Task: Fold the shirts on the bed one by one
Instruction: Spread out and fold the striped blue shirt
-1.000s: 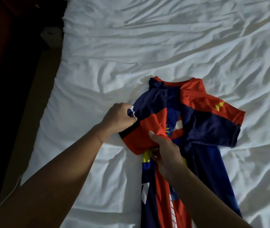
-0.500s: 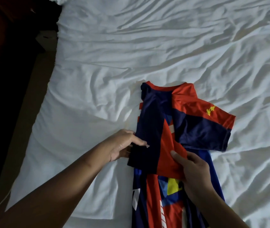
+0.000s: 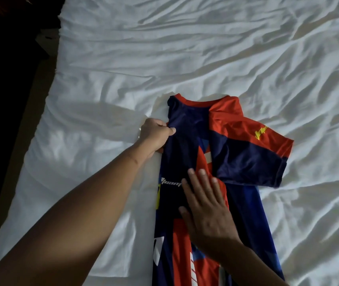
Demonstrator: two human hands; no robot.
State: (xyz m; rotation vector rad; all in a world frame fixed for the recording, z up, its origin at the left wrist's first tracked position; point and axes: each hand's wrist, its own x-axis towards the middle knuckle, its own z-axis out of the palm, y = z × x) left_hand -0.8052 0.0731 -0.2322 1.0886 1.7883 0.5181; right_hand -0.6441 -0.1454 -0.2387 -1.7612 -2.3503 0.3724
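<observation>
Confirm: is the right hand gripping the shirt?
No: the right hand lies flat on the shirt with fingers straight, pressing it down; only the left hand pinches the fabric.

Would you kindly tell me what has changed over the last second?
The left hand moved up the folded edge of the shirt and grips it near the shoulder. The right hand let go of the cloth and now presses flat on it. The unfolded sleeve stayed spread out.

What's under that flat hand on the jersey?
The right hand lies flat on the red and navy shirt, itself on the white sheet. Whatever print sits beneath the palm is hidden.
</observation>
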